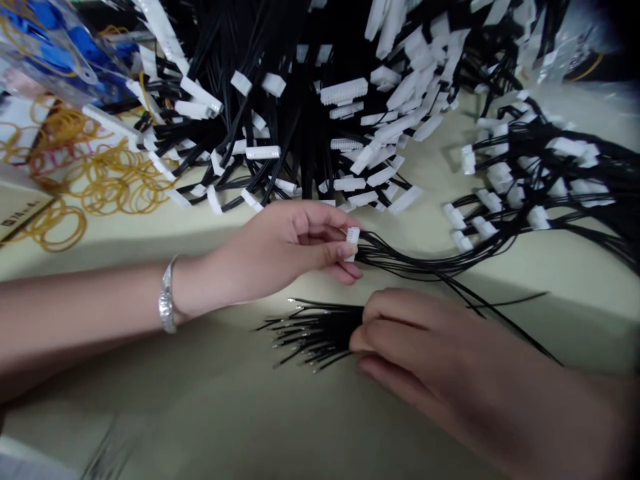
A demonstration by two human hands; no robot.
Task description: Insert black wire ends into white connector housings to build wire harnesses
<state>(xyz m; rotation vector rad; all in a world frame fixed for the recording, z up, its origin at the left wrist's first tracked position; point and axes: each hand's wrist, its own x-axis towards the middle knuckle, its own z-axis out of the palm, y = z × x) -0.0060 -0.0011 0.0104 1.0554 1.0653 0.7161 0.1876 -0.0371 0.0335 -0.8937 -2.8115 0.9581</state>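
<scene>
My left hand (pixel 290 250) pinches a small white connector (pixel 353 237) between thumb and fingers; a bundle of thin black wires (pixel 415 263) runs from it to the right. A silver bracelet (pixel 167 303) sits on that wrist. Just below, my right hand (pixel 425 347) is closed round a bunch of loose black wires (pixel 310 330) whose bare metal tips fan out to the left over the pale table (pixel 200 400).
A large heap of black wire harnesses with white connectors (pixel 320 107) fills the back of the table. More harnesses (pixel 530 180) lie at the right. Yellow rubber bands (pixel 100 173) are scattered at the left, beside a clear bag with blue contents (pixel 55 47).
</scene>
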